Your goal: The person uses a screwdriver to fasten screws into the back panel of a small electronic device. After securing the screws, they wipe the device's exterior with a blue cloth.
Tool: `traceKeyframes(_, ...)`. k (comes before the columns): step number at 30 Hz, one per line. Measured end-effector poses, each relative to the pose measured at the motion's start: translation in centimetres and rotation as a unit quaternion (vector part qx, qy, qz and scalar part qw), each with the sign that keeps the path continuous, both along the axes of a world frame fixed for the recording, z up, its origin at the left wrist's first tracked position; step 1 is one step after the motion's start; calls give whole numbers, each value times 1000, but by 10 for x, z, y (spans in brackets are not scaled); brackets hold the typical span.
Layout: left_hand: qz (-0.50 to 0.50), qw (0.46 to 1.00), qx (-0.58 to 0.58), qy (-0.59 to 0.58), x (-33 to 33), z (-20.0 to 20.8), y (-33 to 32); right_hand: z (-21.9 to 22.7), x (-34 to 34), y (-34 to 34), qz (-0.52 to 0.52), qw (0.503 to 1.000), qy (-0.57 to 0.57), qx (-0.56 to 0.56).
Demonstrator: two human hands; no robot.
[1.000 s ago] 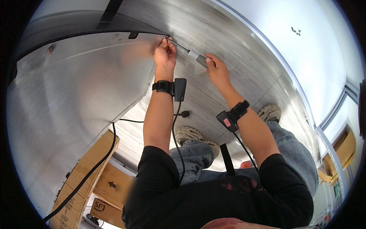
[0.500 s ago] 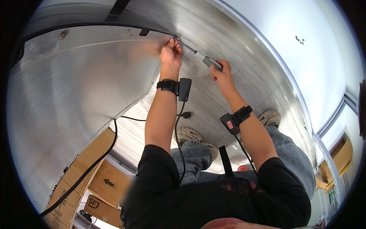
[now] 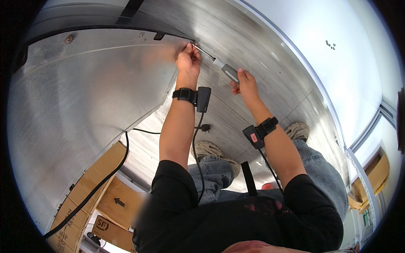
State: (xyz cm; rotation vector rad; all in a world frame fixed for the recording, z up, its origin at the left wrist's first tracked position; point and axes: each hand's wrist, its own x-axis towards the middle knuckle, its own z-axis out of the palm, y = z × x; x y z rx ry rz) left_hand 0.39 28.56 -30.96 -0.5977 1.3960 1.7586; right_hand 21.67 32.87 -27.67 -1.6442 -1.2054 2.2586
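Observation:
A screwdriver (image 3: 230,72) with a grey handle slants from lower right to upper left. Its handle end is gripped by the fingers of my right hand (image 3: 245,84). The metal shaft reaches the far right corner of a large silvery metal panel (image 3: 101,84). At that corner my left hand (image 3: 188,59) is closed, thumb and fingertips pinched around the shaft's tip. What else those fingertips hold, perhaps something small, is hidden. A dark strip edges the panel's far side, with a small black tab (image 3: 159,36) near my left hand.
Cardboard boxes (image 3: 120,202) stand at the lower left, below the panel. A black cable (image 3: 95,189) runs over them, and a black plug (image 3: 205,127) lies on the wood-look floor (image 3: 253,50). A white surface (image 3: 337,71) with several small dark bits is on the right.
The fingers of my right hand have shifted on the screwdriver handle, and the handle has tipped slightly toward the lower left. My left hand stays at the panel's corner.

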Motion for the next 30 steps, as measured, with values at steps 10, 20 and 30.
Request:
traceKeyframes(10, -12, 1000, 11, 4, 2, 3, 1, 2, -2, 0, 2, 999, -22, 48)
traceKeyframes(20, -20, 1000, 11, 3, 4, 6, 5, -30, 2, -6, 91, 981, -38, 169)
traceKeyframes(30, 0, 1000, -6, -9, 3, 0, 4, -7, 2, -3, 23, 994, -20, 105)
